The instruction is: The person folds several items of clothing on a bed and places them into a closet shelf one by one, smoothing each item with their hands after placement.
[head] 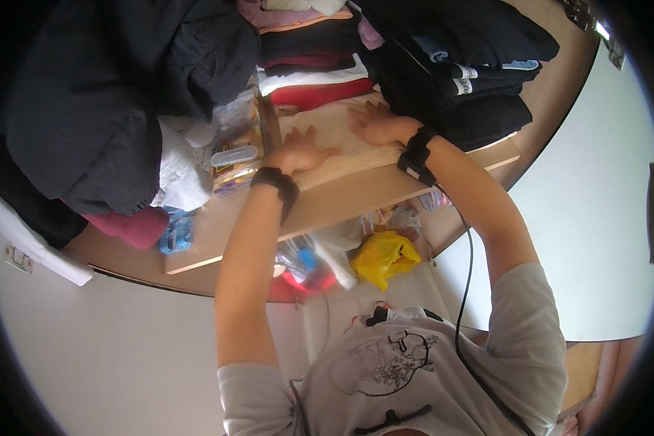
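Observation:
Both my hands rest on a folded cream-coloured cloth [332, 128] on a wooden wardrobe shelf [354, 191]. My left hand [300, 151] lies palm down near the cloth's left edge with its fingers spread. On the right part of the same cloth, my right hand [380, 125] is also spread, close to a pile of dark folded clothes [468, 117]. Neither hand grips anything. Just behind the cloth is a stack of folded clothes, with a red garment [321, 94] and a white one [305, 79] low in it.
Dark garments [87, 109] hang at the left, beside a grey knitted item [181, 163]. A clear plastic case [234, 156] lies left of my left hand. Below the shelf are a yellow plastic bag [386, 256] and hangers. A white door [583, 218] stands at the right; a cable [468, 261] trails from my right wrist.

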### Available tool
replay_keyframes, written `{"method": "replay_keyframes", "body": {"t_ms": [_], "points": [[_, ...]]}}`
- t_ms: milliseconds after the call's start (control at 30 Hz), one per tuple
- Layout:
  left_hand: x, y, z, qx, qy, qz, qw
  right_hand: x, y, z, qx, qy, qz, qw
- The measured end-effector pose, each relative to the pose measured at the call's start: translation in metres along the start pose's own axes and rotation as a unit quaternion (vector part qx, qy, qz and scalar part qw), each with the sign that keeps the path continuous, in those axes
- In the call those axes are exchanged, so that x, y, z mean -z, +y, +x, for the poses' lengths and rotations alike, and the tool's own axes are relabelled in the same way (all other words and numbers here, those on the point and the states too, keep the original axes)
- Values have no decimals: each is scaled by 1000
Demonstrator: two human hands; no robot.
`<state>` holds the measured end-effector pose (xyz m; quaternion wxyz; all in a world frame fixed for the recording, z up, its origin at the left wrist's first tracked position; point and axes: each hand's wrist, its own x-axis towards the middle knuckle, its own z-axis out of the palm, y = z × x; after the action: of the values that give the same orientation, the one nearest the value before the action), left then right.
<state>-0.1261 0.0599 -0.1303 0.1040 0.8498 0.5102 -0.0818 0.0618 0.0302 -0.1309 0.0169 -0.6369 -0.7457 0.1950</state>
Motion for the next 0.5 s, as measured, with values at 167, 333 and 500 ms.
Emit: {"method": "replay_keyframes", "body": {"t_ms": [167,333,500], "points": [[-3,0,0,13,-27,-3,1000,-2,3,-1,-9,-20,-7,1000],[-4,-16,-2,-1,-68,-120,990,-7,-4,0,-13,-13,-21,1000],[1,-10,-14,-3,-80,-79,994,-23,-19,-28,-23,1,-37,999]]}}
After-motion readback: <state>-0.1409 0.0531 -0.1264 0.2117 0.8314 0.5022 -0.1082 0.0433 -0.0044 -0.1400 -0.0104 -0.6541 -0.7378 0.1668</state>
